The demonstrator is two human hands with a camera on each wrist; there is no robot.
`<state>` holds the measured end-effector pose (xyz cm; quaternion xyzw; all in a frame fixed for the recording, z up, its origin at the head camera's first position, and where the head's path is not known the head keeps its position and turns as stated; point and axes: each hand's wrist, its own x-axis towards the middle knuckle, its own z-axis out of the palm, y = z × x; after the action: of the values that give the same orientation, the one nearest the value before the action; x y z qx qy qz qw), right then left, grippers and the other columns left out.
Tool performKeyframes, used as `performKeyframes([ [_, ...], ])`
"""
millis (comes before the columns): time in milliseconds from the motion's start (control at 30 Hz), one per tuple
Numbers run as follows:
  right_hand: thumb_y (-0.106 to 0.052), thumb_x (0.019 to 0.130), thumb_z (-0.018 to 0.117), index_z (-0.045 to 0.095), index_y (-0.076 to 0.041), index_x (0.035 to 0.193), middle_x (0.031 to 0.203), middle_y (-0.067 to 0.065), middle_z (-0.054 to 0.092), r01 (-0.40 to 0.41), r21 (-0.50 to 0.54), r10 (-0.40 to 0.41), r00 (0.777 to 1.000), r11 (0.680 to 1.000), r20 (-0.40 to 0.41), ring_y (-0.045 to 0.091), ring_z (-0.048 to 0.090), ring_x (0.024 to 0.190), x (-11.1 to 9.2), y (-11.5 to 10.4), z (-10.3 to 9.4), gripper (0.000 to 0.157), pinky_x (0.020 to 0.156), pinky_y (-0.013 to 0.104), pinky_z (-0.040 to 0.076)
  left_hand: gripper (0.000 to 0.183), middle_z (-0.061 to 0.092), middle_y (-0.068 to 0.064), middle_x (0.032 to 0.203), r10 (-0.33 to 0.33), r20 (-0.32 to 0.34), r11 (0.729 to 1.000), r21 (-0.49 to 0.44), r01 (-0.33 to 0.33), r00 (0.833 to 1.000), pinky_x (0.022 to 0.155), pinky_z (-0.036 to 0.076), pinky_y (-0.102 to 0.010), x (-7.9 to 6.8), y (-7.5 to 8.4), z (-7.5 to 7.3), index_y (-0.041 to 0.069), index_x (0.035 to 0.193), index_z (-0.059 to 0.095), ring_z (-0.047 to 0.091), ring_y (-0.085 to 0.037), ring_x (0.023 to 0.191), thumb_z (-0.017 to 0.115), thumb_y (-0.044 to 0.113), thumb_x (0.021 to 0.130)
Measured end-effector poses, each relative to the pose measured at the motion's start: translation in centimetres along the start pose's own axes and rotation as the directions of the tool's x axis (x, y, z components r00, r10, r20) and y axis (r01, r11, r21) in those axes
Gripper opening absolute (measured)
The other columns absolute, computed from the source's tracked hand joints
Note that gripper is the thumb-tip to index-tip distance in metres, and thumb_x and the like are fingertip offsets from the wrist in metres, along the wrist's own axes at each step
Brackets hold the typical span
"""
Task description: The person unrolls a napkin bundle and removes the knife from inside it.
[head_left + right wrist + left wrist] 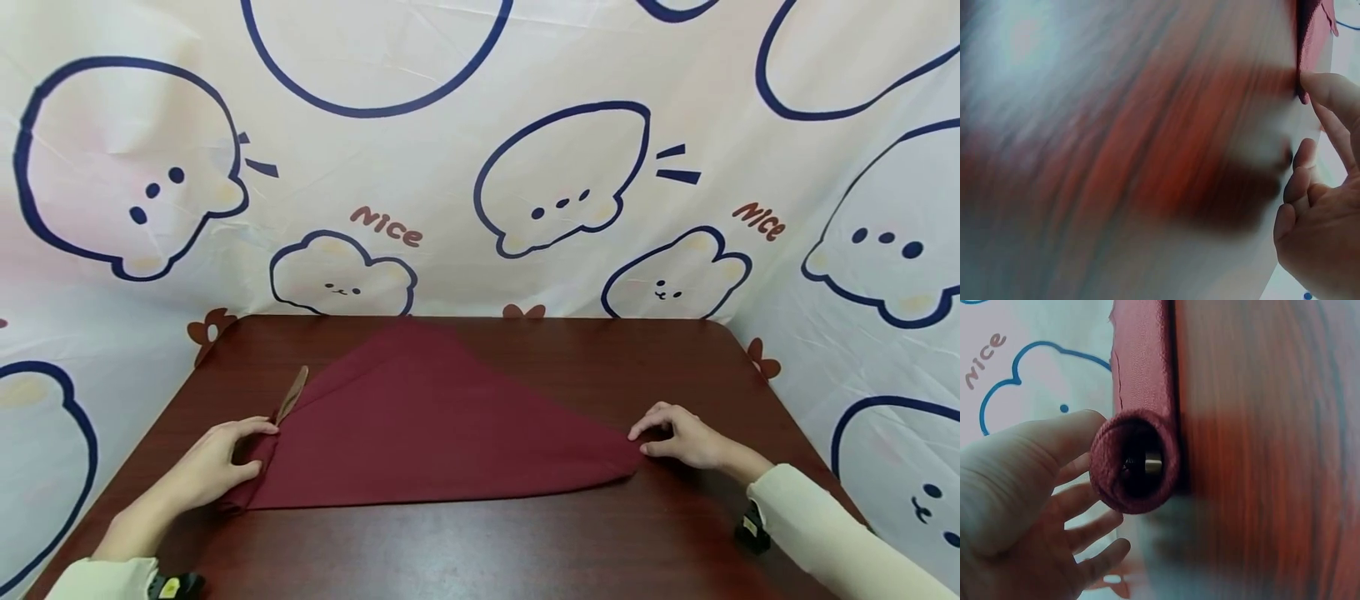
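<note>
A dark red cloth (450,425) lies as a broad triangle, its point toward the back wall and its left end rolled up. My left hand (217,467) holds that roll between thumb and fingers. Looking into the rolled end (1100,459) in the left wrist view, I see a dark hollow with a small metallic-looking glint inside. A slim brown piece (292,396) sticks out at the far end of the roll; the rest is hidden. At the cloth's right corner, my right hand (686,437) pinches the tip with thumb (1332,94) and forefinger, its other fingers curled.
Everything lies on a dark brown wooden table (480,550) with a glossy front part. A pale curtain (450,167) with blue cartoon outlines stands round its back and sides. Dark bands with cameras (752,529) sit at both wrists.
</note>
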<state>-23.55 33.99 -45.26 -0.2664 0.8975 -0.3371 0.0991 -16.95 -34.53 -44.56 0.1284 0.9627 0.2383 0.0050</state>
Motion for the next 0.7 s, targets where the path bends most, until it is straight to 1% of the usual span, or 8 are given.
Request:
performKeyframes([
  [133, -0.010, 0.088, 0.077, 0.078, -0.015, 0.100, 0.097, 0.001, 0.067, 0.067, 0.012, -0.067, 0.998, 0.998, -0.022, 0.007, 0.049, 0.086, -0.9, 0.8, -0.4, 0.013, 0.070, 0.029, 0.037, 0.041, 0.059, -0.034, 0.132, 0.020, 0.007, 1.000, -0.017, -0.020, 1.000, 0.095, 0.045, -0.068, 0.4, 0.9, 0.4, 0.001, 0.119, 0.068, 0.054, -0.054, 0.122, 0.075, 0.001, 0.079],
  [233, -0.007, 0.087, 0.077, 0.078, -0.014, 0.099, 0.096, 0.001, 0.068, 0.106, 0.016, -0.106, 0.994, 0.994, -0.039, 0.010, 0.050, 0.085, -1.6, 1.5, -0.8, 0.014, 0.068, 0.030, 0.036, 0.040, 0.060, -0.032, 0.132, 0.031, 0.000, 0.999, -0.025, -0.031, 1.000, 0.097, 0.045, -0.068, 0.7, 1.7, 0.6, 0.002, 0.119, 0.068, 0.055, -0.053, 0.123, 0.075, 0.002, 0.080],
  [467, -0.003, 0.086, 0.076, 0.077, -0.013, 0.100, 0.095, 0.000, 0.069, 0.126, -0.005, -0.126, 0.990, 0.992, -0.066, 0.009, 0.050, 0.085, -3.5, 3.0, -2.3, 0.017, 0.066, 0.030, 0.034, 0.040, 0.060, -0.031, 0.133, 0.053, 0.001, 0.998, -0.042, -0.053, 0.999, 0.097, 0.044, -0.069, 1.5, 3.6, 1.6, 0.005, 0.120, 0.069, 0.053, -0.053, 0.124, 0.078, 0.005, 0.081],
  [567, 0.000, 0.085, 0.076, 0.077, -0.012, 0.100, 0.093, -0.001, 0.068, 0.136, -0.018, -0.137, 0.987, 0.991, -0.080, 0.009, 0.049, 0.084, -4.1, 3.7, -2.8, 0.019, 0.065, 0.030, 0.034, 0.039, 0.061, -0.029, 0.134, 0.064, 0.000, 0.997, -0.050, -0.064, 0.998, 0.099, 0.043, -0.067, 1.8, 4.4, 1.9, 0.007, 0.120, 0.069, 0.053, -0.051, 0.125, 0.077, 0.006, 0.081],
  [700, 0.002, 0.085, 0.075, 0.077, -0.011, 0.101, 0.092, -0.001, 0.067, 0.138, -0.005, -0.138, 0.987, 0.990, -0.081, 0.010, 0.049, 0.083, -4.5, 4.2, -3.0, 0.020, 0.065, 0.030, 0.035, 0.038, 0.061, -0.027, 0.134, 0.074, -0.008, 0.996, -0.049, -0.074, 0.997, 0.100, 0.042, -0.067, 2.1, 4.9, 2.1, 0.007, 0.119, 0.070, 0.053, -0.051, 0.126, 0.077, 0.006, 0.082],
])
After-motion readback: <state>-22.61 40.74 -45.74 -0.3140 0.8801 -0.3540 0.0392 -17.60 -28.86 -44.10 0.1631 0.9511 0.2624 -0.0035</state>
